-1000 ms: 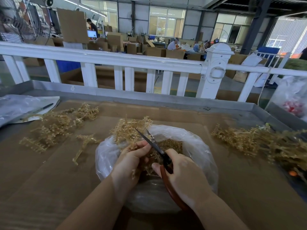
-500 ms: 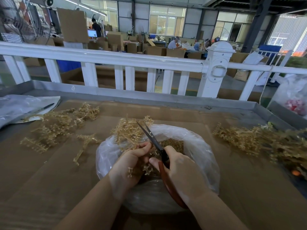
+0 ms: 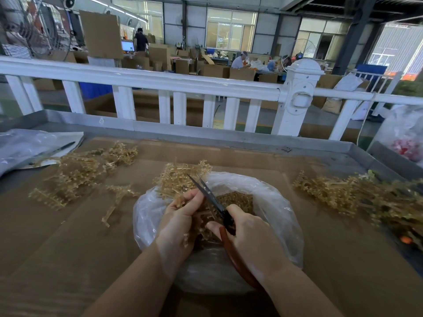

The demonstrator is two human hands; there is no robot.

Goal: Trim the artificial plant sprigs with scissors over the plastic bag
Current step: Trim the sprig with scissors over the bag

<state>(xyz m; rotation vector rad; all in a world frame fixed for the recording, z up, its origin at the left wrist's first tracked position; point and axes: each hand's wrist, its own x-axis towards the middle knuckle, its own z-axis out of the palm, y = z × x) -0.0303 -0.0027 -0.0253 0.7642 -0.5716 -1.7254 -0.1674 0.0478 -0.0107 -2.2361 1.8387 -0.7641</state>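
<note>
Bag (image 3: 278, 210): clear plastic, mouth open, on the cardboard-covered table (image 3: 57, 259), centred under both hands; holds a heap of tan clippings (image 3: 238, 199).
Left hand (image 3: 180, 221): fingers curled round a tan sprig (image 3: 178, 179), holding it over the bag; sprig's bushy end sticks out past the bag's far rim.
Right hand (image 3: 250, 236): wrapped round the scissors (image 3: 214, 201) at the red handles (one handle loop trails back under the wrist).
Blades: dark, slightly parted, tips pointing away and to the left, just beside the left thumb and against the sprig.
Left pile (image 3: 80, 170): loose tan sprigs spread on the cardboard, well apart from the bag; one single sprig lying between pile and bag.
Right pile (image 3: 343, 195): denser tangle of sprigs, tan turning greenish toward the table's right edge.
Far left: flat plastic sheet (image 3: 25, 145) with a dark pen (image 3: 65, 146) on it.
Behind table: white railing (image 3: 160, 82), then a workshop floor with cardboard boxes and people at benches (too far for detail).
</note>
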